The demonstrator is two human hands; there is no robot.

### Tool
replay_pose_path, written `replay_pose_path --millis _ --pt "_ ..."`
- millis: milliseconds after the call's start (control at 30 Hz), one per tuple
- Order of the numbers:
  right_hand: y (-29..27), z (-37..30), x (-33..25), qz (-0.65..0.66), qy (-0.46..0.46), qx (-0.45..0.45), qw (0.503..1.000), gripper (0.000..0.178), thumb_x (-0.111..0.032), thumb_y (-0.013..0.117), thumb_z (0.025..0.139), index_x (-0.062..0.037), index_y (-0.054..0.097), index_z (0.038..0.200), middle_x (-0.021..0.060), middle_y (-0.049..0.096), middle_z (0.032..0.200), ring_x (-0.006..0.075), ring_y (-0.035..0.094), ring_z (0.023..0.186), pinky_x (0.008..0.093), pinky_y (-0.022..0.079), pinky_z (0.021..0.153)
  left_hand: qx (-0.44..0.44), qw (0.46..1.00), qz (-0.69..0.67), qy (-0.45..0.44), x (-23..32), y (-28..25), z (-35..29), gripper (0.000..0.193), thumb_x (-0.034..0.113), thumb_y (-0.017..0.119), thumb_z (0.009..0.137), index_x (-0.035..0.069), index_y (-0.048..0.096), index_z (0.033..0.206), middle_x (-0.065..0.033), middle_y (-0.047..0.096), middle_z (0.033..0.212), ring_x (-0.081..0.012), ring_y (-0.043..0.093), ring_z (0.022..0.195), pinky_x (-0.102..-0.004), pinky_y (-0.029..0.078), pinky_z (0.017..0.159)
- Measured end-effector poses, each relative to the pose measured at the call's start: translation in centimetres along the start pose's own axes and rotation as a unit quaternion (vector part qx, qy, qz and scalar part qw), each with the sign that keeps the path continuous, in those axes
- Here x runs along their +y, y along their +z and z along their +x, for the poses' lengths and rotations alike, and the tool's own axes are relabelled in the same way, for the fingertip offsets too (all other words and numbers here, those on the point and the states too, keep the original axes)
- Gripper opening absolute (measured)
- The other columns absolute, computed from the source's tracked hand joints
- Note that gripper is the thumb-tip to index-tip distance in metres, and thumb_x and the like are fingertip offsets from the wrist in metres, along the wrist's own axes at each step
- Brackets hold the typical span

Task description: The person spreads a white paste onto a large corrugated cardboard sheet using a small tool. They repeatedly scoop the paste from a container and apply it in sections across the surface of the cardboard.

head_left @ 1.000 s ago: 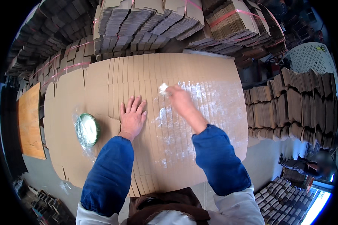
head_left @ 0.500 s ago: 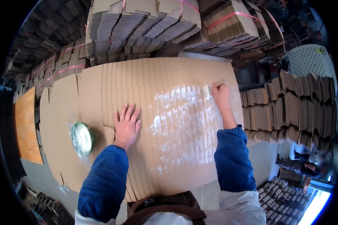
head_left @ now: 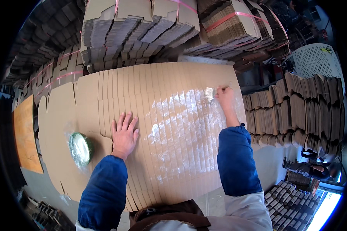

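Fingers (head_left: 219, 89) snug around brush (head_left: 209, 94) in right hand (head_left: 226, 96)

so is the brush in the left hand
No, the right hand holds the brush, while the left hand rests palm down on the overlapping cardboard sheets.

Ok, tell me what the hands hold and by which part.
The right hand holds a brush by its handle; the left hand holds nothing, resting on the cardboard.

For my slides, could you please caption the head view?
Right hand holds a brush over partly shiny cardboard sheets; left hand rests on them, near a green bowl.
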State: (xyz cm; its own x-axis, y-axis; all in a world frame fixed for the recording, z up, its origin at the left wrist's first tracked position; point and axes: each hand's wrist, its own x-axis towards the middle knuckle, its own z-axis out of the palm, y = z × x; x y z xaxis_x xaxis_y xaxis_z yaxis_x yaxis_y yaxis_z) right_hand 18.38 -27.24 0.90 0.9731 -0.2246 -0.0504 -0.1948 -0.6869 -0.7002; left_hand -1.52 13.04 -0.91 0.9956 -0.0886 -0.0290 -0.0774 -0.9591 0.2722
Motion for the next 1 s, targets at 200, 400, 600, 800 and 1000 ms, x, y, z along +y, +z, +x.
replay_pose_path --millis 200,400,600,800,1000 --pt "0.4 -1.1 -1.2 0.095 0.012 -0.019 0.995 0.026 -0.020 0.065 0.094 0.0058 0.070 0.092 0.0123 0.071 0.072 0.0170 0.072 0.062 0.0302 0.054 0.054 -0.008 1.000 0.007 -0.003 -0.2 -0.2 -0.2 0.050 0.025 0.057 0.092 0.016 0.050 0.141 -0.0079 0.037 0.155 -0.0319 0.026 0.147 -0.0593 0.018 0.118" --pt "-2.1 0.4 0.8 0.056 0.019 0.051 0.997 0.027 -0.020 0.067 0.093 0.0070 0.068 0.092 0.0136 0.071 0.073 0.0186 0.071 0.059 0.0305 0.055 0.054 -0.014 1.000 0.016 -0.008 0.0 -0.2 -0.1 0.052 0.025 0.059 0.091 0.018 0.049 0.142 -0.0061 0.037 0.155 -0.0304 0.027 0.147 -0.0599 0.018 0.118" --pt "-1.6 2.2 3.4 0.057 0.023 0.038 0.997 0.026 -0.019 0.067 0.093 0.0070 0.067 0.092 0.0128 0.070 0.073 0.0166 0.070 0.057 0.0290 0.054 0.054 0.000 1.000 0.014 0.002 0.2 0.0 0.1 0.053 0.024 0.060 0.090 0.018 0.049 0.142 -0.0064 0.038 0.155 -0.0307 0.027 0.147 -0.0592 0.019 0.118" --pt "-0.9 1.2 1.5 0.085 0.022 0.008 0.996 0.024 -0.018 0.066 0.094 0.0056 0.067 0.094 0.0111 0.070 0.073 0.0151 0.070 0.059 0.0276 0.052 0.053 -0.001 1.000 0.019 -0.002 0.1 -0.2 0.0 0.053 0.024 0.061 0.090 0.017 0.049 0.142 -0.0063 0.037 0.155 -0.0309 0.028 0.146 -0.0593 0.019 0.117" --pt "-1.6 0.8 0.8 0.105 0.026 0.011 0.994 0.027 -0.021 0.069 0.092 0.0056 0.067 0.097 0.0110 0.071 0.077 0.0145 0.070 0.063 0.0267 0.054 0.054 0.003 1.000 0.013 0.004 0.2 -0.4 0.1 0.053 0.024 0.060 0.091 0.017 0.049 0.142 -0.0067 0.037 0.155 -0.0310 0.028 0.146 -0.0602 0.020 0.117"
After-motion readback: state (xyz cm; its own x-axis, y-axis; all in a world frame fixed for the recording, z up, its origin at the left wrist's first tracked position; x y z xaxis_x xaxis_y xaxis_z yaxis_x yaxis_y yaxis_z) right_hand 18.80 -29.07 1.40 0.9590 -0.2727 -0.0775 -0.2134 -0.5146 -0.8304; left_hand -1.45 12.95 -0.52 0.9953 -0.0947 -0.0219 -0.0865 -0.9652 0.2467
